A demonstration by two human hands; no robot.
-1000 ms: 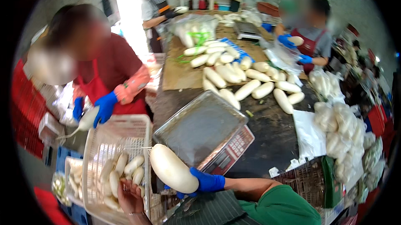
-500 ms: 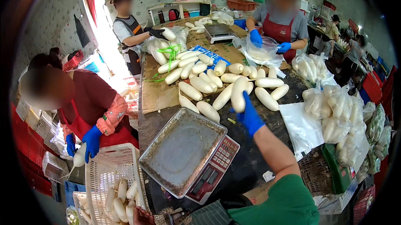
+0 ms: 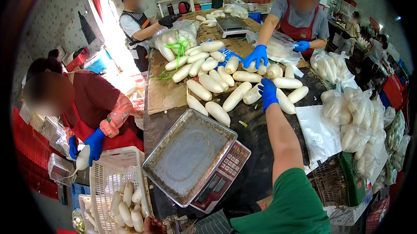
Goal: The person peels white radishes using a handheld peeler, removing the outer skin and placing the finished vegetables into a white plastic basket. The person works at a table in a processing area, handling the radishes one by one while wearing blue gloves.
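Observation:
My right hand (image 3: 268, 94), in a blue glove, reaches over the pile of white radishes in the middle of the table. Its fingers are spread at the near side of the pile, beside one white radish (image 3: 252, 94) and above another (image 3: 285, 103). Nothing is visibly gripped in it. At the lower edge, part of my bare left hand (image 3: 154, 225) shows next to the crate's corner; its fingers look bent, and most of it is cut off. Between my arms stands a scale with a metal tray (image 3: 189, 156) holding no radish and a red keypad (image 3: 230, 163).
White bags (image 3: 319, 132) lie flat at right, by bagged radishes (image 3: 362, 117). A white crate (image 3: 117, 158) of radishes stands left, where a gloved co-worker holds one radish (image 3: 83, 158). Across the table, another co-worker's blue glove (image 3: 256, 56) touches the pile. A second scale (image 3: 232, 26) stands farther back.
My right hand has moved forward, and the radish it held is no longer lifted. The far co-worker's gloved hand has come down onto the pile. The view has shifted slightly.

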